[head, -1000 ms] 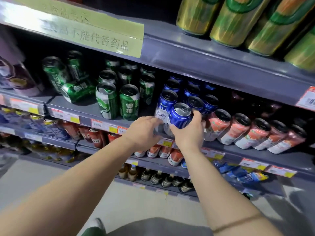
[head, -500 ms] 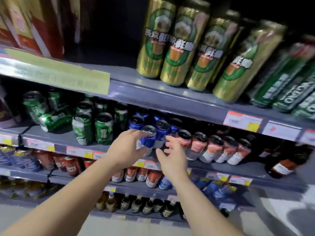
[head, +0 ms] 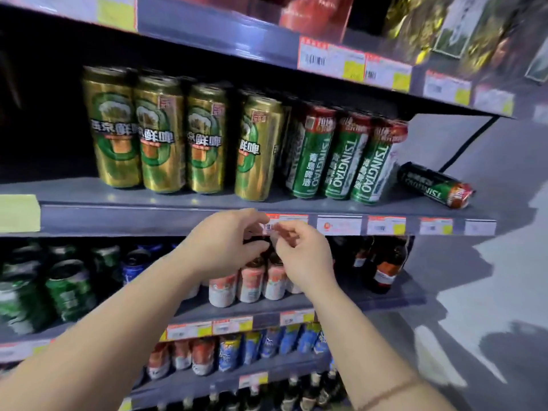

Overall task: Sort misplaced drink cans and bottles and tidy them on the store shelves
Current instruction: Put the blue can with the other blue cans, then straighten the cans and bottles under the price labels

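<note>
My left hand [head: 225, 247] and my right hand [head: 302, 256] hover close together in front of the edge of the shelf [head: 148, 215], by a price tag [head: 286, 222]. Both hold nothing, with fingers loosely curled. On that shelf stand tall gold cans [head: 160, 134] and tall green Tsingtao cans [head: 341, 155]. One green Tsingtao can [head: 436, 185] lies on its side at the shelf's right end. Behind my hands, one shelf lower, stand orange-and-white cans [head: 250, 283], partly hidden by my wrists.
Green cans [head: 68, 289] and a blue can [head: 133, 265] stand lower left, brown bottles [head: 385, 268] lower right. Lower shelves hold more orange and blue cans [head: 231, 351]. A top shelf [head: 237, 37] carries boxes. Grey floor [head: 489, 292] lies to the right.
My hands let go of the blue can on the lower shelf and rose to the edge of the shelf above. My view tilted up and right, bringing in the fallen green can.
</note>
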The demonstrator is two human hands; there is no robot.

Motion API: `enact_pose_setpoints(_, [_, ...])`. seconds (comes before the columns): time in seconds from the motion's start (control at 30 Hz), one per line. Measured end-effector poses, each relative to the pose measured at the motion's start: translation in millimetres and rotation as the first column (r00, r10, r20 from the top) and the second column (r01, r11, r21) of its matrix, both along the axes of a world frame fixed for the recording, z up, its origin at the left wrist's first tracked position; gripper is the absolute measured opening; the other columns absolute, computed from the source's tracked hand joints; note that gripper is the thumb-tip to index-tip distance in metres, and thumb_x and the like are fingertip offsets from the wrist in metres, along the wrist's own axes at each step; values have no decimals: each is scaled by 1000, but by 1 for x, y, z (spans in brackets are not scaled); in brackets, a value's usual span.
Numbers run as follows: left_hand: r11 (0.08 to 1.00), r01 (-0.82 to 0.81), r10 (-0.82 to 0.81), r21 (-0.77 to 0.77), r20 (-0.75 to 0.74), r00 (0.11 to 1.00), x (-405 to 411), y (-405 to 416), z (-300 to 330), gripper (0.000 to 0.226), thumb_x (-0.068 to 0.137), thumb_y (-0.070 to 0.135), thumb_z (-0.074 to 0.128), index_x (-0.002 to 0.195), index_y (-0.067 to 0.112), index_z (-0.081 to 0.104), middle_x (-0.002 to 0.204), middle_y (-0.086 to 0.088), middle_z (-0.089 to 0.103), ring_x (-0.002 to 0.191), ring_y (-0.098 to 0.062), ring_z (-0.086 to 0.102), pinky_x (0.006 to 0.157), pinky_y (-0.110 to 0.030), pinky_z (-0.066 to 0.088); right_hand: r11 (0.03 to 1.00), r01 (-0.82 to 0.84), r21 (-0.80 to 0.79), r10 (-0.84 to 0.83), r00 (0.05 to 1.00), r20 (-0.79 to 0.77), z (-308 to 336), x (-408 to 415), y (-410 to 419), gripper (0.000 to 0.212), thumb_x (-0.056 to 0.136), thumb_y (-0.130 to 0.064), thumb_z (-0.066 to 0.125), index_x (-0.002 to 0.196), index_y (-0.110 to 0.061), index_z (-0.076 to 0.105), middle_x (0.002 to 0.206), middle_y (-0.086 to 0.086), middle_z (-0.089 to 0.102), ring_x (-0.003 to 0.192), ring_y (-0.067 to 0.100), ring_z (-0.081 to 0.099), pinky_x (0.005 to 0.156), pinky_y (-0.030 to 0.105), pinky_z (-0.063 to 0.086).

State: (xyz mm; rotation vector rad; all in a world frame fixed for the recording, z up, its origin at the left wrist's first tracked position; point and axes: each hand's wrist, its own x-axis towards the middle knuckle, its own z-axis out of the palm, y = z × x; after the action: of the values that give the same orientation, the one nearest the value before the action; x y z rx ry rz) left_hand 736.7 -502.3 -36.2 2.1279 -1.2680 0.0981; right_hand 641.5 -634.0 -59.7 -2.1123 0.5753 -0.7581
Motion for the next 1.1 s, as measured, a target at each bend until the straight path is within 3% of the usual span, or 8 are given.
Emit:
enact_pose_setpoints(0.13, [999,-18,22,-45,79,997,3,-10,14,38,85,36,67,120,21,62,104,4,70,93,-16,65,82,-34,52,1000,7,-23,-6,1000,22,23,-9,-13,11,88,-18,64,92,-28,65,81,-20,63,78,-4,59,71,13,47])
enact_pose_setpoints(0.3, [997,4,4,-79,107,994,-8,-45,24,34,86,31,68,119,22,64,115,9,66,104,-12,61,84,-23,44,965,255,62,-262,949,177,57,-41,-95,18,87,-18,67,105,-21,65,90,-7,64,73,1,59,73,21,47])
enact_pose_setpoints(0.5, [984,91,-76,-156,98,992,-47,-138,25,36,83,29,72,117,23,65,118,9,64,112,-11,57,91,-20,39,734,661,-159,-648,751,129,62,-104,-260,58,76,-24,75,129,-15,52,121,15,56,106,27,53,93,36,40])
enact_pose_setpoints(0.67, [978,-16,23,-206,31,999,-63,-198,27,38,83,31,72,120,25,64,116,12,63,109,-10,58,94,-26,45,751,600,-275,-633,773,-45,71,-121,-348,92,73,-40,79,148,-20,29,144,13,41,133,36,37,110,45,32])
enact_pose_setpoints(0.77, [973,-96,95,-210,-15,995,-68,-214,27,38,84,31,72,120,24,64,115,11,63,108,-9,58,94,-29,47,809,513,-286,-580,775,-251,69,-118,-384,99,72,-50,77,150,-24,22,142,9,48,130,33,44,110,47,28])
enact_pose_setpoints(0.83, [972,-136,132,-192,-33,991,-71,-220,27,38,83,32,72,119,24,64,114,11,64,107,-9,59,92,-28,47,841,478,-254,-538,789,-297,65,-114,-394,90,70,-52,78,143,-26,31,130,6,59,119,31,54,105,48,36])
enact_pose_setpoints(0.97, [973,-175,170,-148,-50,984,-74,-225,31,39,86,34,69,123,25,62,120,10,63,111,-9,57,93,-29,48,850,467,-243,-500,861,-96,67,-110,-382,69,68,-45,80,125,-25,46,118,3,61,106,27,58,96,41,44])
enact_pose_setpoints(1.1, [976,-190,188,-104,-33,982,-76,-232,40,41,88,34,67,127,26,59,126,9,60,116,-10,55,97,-27,45,943,327,-56,-304,920,246,95,-104,-345,68,67,-32,84,124,-25,48,118,-3,55,101,15,57,88,31,48])
